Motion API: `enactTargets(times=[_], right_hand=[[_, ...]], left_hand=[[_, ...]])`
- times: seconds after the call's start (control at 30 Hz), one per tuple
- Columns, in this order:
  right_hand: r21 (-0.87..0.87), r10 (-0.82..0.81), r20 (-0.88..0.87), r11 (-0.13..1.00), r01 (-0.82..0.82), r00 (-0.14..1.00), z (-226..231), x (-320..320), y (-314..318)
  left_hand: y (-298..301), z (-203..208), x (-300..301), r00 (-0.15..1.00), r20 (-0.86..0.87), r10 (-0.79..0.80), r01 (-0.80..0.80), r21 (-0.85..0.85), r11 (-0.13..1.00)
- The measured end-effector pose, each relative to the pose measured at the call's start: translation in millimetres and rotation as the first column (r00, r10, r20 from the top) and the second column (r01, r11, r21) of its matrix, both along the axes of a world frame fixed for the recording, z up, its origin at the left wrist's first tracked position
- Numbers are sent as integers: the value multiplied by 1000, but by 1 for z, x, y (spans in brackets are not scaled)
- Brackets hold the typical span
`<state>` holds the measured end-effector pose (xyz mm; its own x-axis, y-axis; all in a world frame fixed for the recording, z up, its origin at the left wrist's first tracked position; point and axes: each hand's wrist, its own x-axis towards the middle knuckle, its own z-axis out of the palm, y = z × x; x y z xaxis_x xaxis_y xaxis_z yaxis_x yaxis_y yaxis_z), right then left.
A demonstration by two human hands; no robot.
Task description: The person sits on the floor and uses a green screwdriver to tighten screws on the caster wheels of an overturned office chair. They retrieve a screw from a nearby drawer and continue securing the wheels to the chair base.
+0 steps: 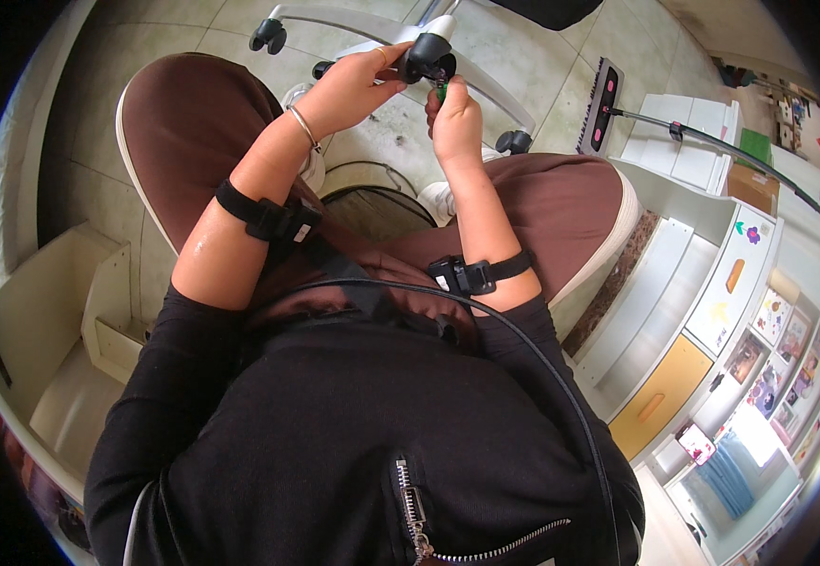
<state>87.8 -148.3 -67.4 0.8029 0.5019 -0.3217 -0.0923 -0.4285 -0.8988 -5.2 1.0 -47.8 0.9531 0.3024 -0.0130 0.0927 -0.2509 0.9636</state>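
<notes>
A black caster wheel [428,58] sits at the end of one leg of a white chair base [334,21], which is tipped toward me. My left hand [358,90] grips the caster from its left side, thumb below and fingers above. Close beside it, my right hand [457,123] is closed around a small tool with a green part [442,91], its end against the caster's underside. Most of that tool is hidden by my fingers, so its kind cannot be made out. Other casters [514,141] hang from the remaining legs.
Between my bent knees lies a dark round mesh item [372,209] on the tiled floor. A broom-like head [601,106] with a long pole stands to the right, near white drawers [679,127]. An open pale cabinet [61,330] is at the left, and a black cable [533,349] crosses my lap.
</notes>
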Motion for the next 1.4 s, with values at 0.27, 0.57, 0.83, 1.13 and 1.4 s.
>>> enactTargets(times=[0.27, 0.57, 0.83, 1.13, 1.4], right_hand=[[-45, 31, 11, 999, -30, 999, 3, 3, -3], [111, -41, -271, 991, 74, 962, 11, -6, 4], [146, 149, -432, 985, -95, 889, 20, -2, -12], [216, -10, 247, 975, -45, 969, 35, 5, -24], [117, 31, 369, 990, -80, 929, 41, 3, -18]], left_hand=[[0, 4, -2, 1000, 21, 1, -1, -2, 1000], [-1, 9, -1, 1000, 18, -2, 2, 15, 1000], [-1, 13, -3, 1000, 2, 4, -4, 59, 998], [-4, 17, 0, 999, -32, -21, 21, -25, 999], [-3, 18, 1, 990, -128, -60, 59, -13, 998]])
